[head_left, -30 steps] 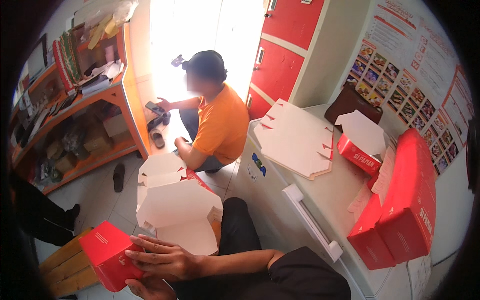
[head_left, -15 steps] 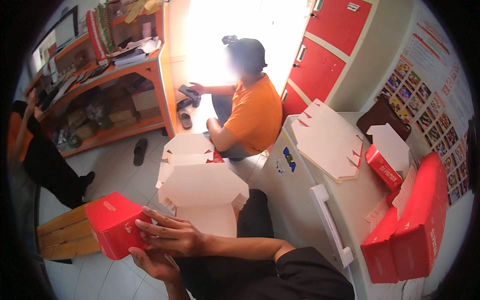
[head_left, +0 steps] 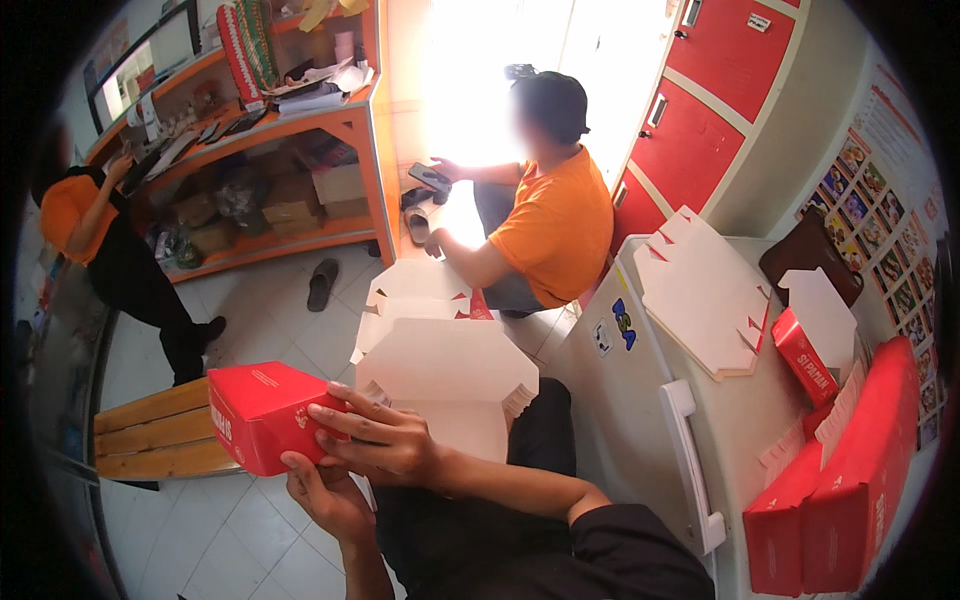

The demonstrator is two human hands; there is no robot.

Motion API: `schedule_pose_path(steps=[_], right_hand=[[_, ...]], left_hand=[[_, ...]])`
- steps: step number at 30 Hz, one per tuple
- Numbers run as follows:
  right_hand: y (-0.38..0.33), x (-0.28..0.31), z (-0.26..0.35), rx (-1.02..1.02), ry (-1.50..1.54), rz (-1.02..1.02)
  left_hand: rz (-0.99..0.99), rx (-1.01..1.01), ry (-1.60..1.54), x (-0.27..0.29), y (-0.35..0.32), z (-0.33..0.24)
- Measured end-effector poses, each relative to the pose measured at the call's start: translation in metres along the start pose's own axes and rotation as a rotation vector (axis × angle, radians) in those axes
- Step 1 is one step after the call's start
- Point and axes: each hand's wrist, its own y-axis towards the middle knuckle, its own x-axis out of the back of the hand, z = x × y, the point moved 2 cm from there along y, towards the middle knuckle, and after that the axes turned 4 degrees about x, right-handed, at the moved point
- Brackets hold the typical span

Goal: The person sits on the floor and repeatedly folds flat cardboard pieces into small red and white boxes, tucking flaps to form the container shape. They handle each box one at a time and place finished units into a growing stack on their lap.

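A folded red cardboard box is held up at the left, over the end of a wooden bench. My left hand grips its lower near edge, with the thumb against the side. My right hand lies along its right side, fingers pressed on the cardboard; part of that side is hidden behind them. Close in front of me, a stack of flat cardboard box blanks rests on my lap, white insides up. Another pile of blanks with red-edged slots sits just beyond it.
On the white chest freezer at the right lie more blanks, red boxes and a brown bag. A crouching person in orange holds a phone. Another person stands by the orange shelf. The wooden bench is at left.
The red box has turned in my hands, so more of its printed near side shows. The whole view has shifted, moving the surroundings rightward. The standing person at left shows more fully.
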Motion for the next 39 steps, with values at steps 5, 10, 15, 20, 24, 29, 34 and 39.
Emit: schedule_pose_path(steps=[5, 10, 15, 20, 24, 29, 34, 39], right_hand=[[0.024, 0.006, 0.002, -0.116, 0.135, -0.019], [0.035, 0.028, -0.011, -0.345, 0.414, 0.291], [0.036, 0.054, -0.021, -0.633, 0.752, 0.605], [0.034, 0.036, -0.018, -0.727, 0.921, 0.732], [-0.003, 0.03, -0.04, -1.008, 1.171, 0.419], [-0.065, 0.078, -0.031, -1.238, 1.444, -0.15], [-0.047, 0.095, 0.007, -0.97, 0.274, 0.139], [-0.036, 0.076, -0.01, -1.273, 0.529, 0.145]], left_hand=[[0.046, 0.057, -0.03, 0.007, 0.0, -0.005], [0.334, 0.211, 0.62, 0.062, 0.0, -0.063], [0.329, -0.008, 0.266, 0.131, 0.002, -0.104], [0.588, 0.677, 0.141, 0.147, -0.02, 0.006], [0.551, 0.632, -0.161, 0.124, -0.043, 0.017], [0.328, 0.504, 0.182, 0.122, -0.024, -0.004], [0.426, 0.408, 0.353, 0.114, -0.034, -0.002], [0.426, 0.404, 0.328, 0.118, -0.047, -0.009]])
